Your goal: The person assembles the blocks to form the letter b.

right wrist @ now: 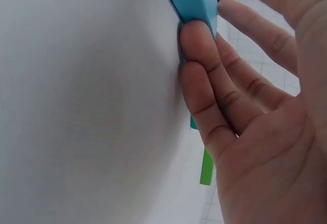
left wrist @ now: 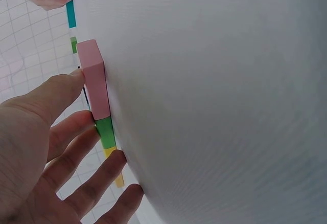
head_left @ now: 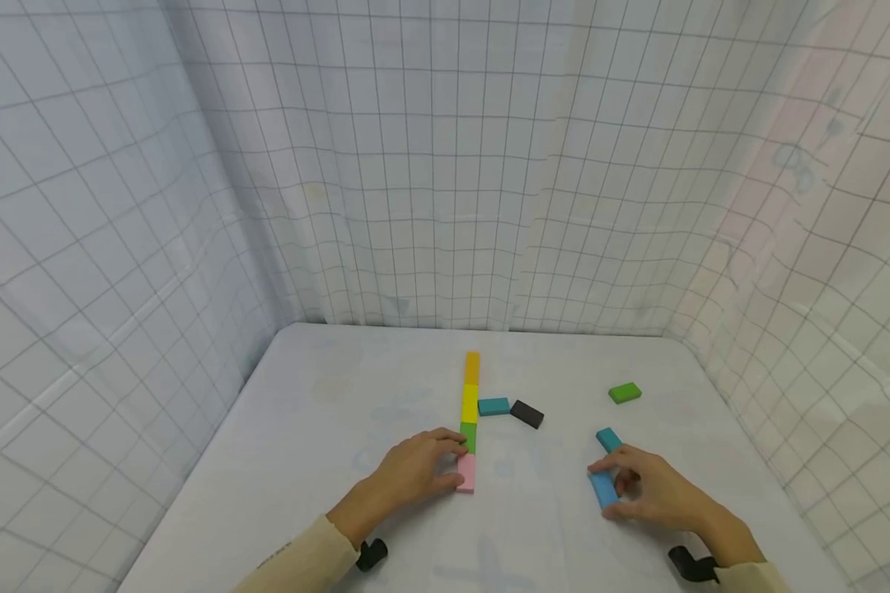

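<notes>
A straight row of flat blocks runs away from me in the head view: a pink block (head_left: 466,473) nearest, then a green block (head_left: 469,438), a yellow block (head_left: 470,403) and an orange block (head_left: 472,368). My left hand (head_left: 415,467) is at the row's left side, thumb touching the pink block and the index finger by its joint with the green one. The other fingers are spread loosely in the left wrist view. My right hand (head_left: 656,492) pinches a light blue block (head_left: 604,489) lengthwise between thumb and fingers. A teal block (head_left: 609,440) lies just beyond it.
A second teal block (head_left: 494,406) lies against the yellow block's right side. Touching or nearly touching its right end is a slanted black block (head_left: 527,414). Farther right lies another green block (head_left: 625,393). Checked curtains (head_left: 445,206) surround the white table (head_left: 326,412) on three sides.
</notes>
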The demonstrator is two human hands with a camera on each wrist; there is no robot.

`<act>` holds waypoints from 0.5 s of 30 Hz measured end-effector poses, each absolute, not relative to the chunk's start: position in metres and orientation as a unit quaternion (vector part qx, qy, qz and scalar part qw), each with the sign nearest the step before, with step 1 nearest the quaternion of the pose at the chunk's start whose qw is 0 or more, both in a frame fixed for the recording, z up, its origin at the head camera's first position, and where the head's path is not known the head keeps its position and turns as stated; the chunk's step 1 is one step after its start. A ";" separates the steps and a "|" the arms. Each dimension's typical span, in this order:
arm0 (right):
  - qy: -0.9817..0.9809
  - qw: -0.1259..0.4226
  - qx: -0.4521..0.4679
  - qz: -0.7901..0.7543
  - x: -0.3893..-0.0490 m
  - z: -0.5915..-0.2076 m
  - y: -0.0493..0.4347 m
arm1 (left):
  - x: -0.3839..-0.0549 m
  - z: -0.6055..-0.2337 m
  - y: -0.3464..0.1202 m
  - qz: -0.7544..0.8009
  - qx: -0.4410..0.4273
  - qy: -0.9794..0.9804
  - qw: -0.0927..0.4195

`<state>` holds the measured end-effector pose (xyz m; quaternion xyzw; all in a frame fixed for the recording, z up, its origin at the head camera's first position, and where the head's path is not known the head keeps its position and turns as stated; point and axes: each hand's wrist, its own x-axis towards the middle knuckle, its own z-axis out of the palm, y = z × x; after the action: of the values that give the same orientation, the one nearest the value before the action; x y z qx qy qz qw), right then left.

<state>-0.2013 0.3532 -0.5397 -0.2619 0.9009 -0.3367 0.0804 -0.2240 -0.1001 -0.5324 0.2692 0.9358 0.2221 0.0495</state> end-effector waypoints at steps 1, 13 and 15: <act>0.903 0.078 -0.258 -0.334 -0.202 -0.540 0.351 | -0.224 -0.532 -0.100 0.222 0.269 0.936 0.050; 0.896 0.071 -0.268 -0.346 -0.204 -0.539 0.336 | -0.224 -0.533 -0.100 0.226 0.262 0.936 0.057; 0.894 0.064 -0.278 -0.345 -0.205 -0.539 0.335 | -0.225 -0.533 -0.099 0.226 0.261 0.937 0.059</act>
<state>-0.2049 0.3354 -0.5393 -0.2779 0.8941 -0.3452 0.0643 -0.2246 -0.0994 -0.5327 0.2609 0.9367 0.2258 0.0586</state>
